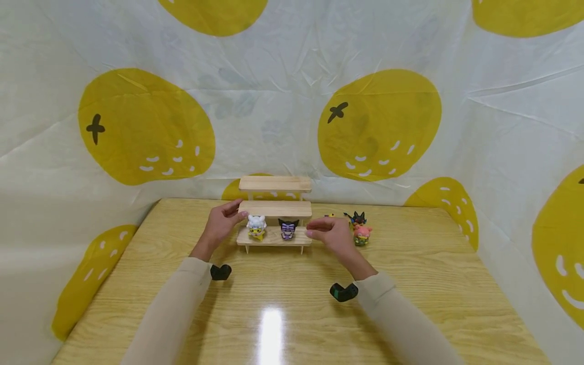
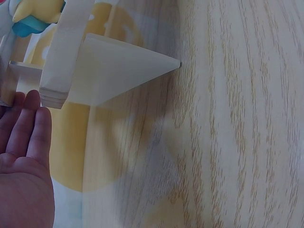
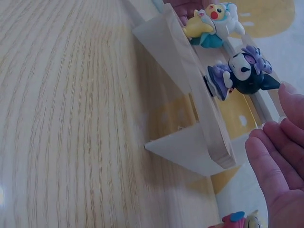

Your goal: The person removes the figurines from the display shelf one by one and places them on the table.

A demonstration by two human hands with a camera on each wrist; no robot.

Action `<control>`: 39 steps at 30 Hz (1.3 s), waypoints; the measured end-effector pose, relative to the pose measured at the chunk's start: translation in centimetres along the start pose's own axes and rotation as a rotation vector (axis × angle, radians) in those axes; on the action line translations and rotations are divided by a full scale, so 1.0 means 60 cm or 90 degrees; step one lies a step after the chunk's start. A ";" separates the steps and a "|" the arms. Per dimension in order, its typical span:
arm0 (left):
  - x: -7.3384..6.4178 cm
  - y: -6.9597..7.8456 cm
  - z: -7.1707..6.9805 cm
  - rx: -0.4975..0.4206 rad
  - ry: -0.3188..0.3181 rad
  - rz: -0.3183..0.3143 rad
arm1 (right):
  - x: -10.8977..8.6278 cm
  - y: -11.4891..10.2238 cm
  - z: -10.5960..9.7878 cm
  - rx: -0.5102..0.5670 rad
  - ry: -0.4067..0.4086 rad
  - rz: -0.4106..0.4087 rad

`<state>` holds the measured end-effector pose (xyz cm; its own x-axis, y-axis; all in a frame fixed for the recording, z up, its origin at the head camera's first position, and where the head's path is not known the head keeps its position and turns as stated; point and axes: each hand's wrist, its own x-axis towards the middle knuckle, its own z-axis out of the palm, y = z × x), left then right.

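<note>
A three-tier wooden display stand [image 1: 275, 208] stands on the table near the back wall. On its lowest shelf sit a white-and-yellow figurine [image 1: 256, 227] at the left and a black-and-purple figurine [image 1: 288, 229] right of the middle. My left hand [image 1: 222, 223] is at the stand's left end, its straight fingers [image 2: 38, 133] right at the shelf ends. Beside the right end, my right hand [image 1: 335, 235] has its fingers extended and nothing between thumb and fingers; in the right wrist view its thumb [image 3: 290, 107] comes close to the black figurine's ear.
Right of the stand, several figurines are grouped on the wooden table [image 1: 274, 284], among them a pink one [image 1: 362, 235] and a dark-eared one [image 1: 359, 218]. My right hand partly hides this group. A white cloth [image 1: 274, 76] with yellow fruit shapes hangs behind and at both sides.
</note>
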<state>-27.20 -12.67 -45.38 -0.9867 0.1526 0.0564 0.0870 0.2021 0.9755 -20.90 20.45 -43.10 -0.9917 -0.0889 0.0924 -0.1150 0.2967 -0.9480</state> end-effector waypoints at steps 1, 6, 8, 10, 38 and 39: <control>-0.001 0.000 0.000 0.000 0.001 -0.002 | 0.000 -0.001 0.003 0.005 -0.003 0.002; -0.001 0.001 0.000 0.001 0.000 0.003 | 0.004 -0.003 0.017 0.036 -0.012 0.012; -0.001 0.001 0.000 0.000 0.000 0.006 | 0.007 -0.002 0.021 0.050 -0.015 0.011; -0.001 0.000 0.001 -0.002 0.001 0.004 | 0.008 -0.002 0.026 0.067 -0.020 0.016; 0.005 -0.003 0.000 -0.007 0.002 0.006 | 0.033 0.007 0.065 0.144 -0.064 0.028; 0.005 -0.003 -0.001 -0.008 0.002 0.007 | 0.033 0.007 0.066 0.142 -0.063 0.027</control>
<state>-27.54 -12.70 -45.54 -0.9862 0.1513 0.0672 0.0955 0.1885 0.9774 -22.69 16.65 -44.54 -0.9838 -0.1762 0.0319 -0.0478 0.0864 -0.9951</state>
